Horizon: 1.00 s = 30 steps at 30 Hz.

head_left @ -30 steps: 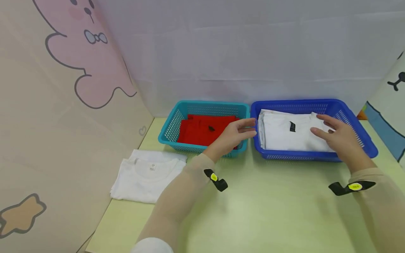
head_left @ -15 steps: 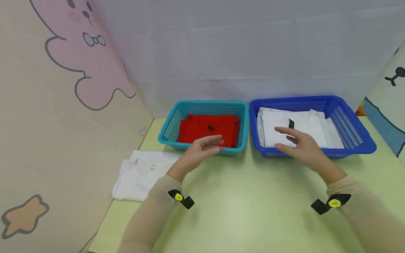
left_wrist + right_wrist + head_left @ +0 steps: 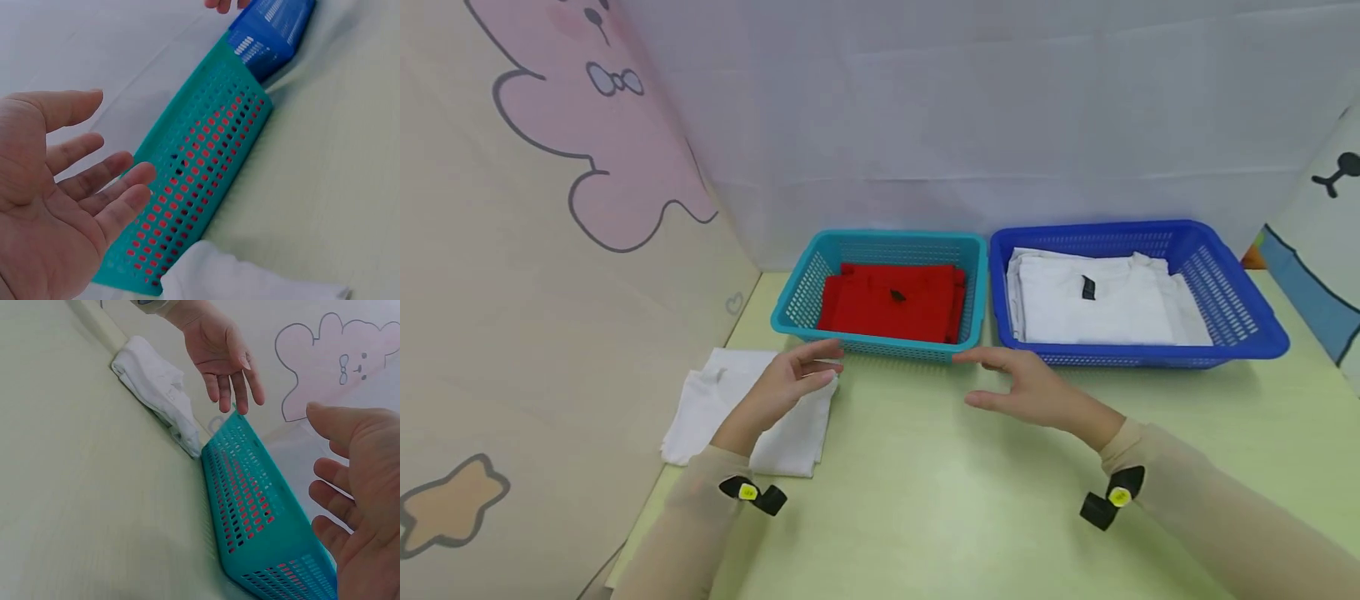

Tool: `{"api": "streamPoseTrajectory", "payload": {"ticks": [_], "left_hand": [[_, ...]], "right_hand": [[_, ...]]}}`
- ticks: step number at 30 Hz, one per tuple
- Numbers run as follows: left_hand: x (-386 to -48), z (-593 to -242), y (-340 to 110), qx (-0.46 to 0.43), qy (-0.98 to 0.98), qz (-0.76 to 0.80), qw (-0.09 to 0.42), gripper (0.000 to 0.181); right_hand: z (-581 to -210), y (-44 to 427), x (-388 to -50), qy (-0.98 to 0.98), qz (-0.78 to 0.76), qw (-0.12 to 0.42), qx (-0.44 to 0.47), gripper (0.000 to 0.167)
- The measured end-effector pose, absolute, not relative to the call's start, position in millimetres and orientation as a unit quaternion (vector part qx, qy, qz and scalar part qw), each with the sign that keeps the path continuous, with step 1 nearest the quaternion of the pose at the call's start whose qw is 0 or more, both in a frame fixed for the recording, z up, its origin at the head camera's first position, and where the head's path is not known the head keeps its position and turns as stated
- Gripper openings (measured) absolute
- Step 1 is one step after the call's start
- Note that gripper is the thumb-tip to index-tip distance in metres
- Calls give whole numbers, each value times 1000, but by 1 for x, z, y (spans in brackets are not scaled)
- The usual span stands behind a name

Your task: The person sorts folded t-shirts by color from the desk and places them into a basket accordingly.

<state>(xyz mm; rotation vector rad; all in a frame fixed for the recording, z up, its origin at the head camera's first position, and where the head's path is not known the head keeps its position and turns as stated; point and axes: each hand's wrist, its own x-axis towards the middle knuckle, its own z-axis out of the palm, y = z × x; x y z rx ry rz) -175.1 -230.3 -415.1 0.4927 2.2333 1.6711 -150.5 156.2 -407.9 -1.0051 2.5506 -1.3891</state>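
Above the folded white T-shirt at the table's left side hovers my left hand, its fingers loosely extended and holding nothing. My right hand hangs in the air in front of the two baskets, thumb and fingers apart with nothing between them. Folded red clothing lies in the teal basket. To its right, the blue basket holds a stack of folded white clothing with a black tag showing on top. In the left wrist view the white T-shirt shows only in part.
Both baskets stand side by side at the back of the pale green table, close to a white cloth backdrop. A panel with cartoon prints borders the left side. Another printed panel stands at the right.
Both hands have moved left and toward me, away from the baskets. The left hand went from beside the teal basket to above the white T-shirt; the right hand left the blue basket.
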Motion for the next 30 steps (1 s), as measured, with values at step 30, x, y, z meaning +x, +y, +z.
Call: {"api": "streamPoseTrajectory", "payload": {"ticks": [30], "left_hand": [[-159,-456,-350,148,969,187,66,99]], "right_hand": [[-438,-1,-164,838,-192,74,-506,56]]}}
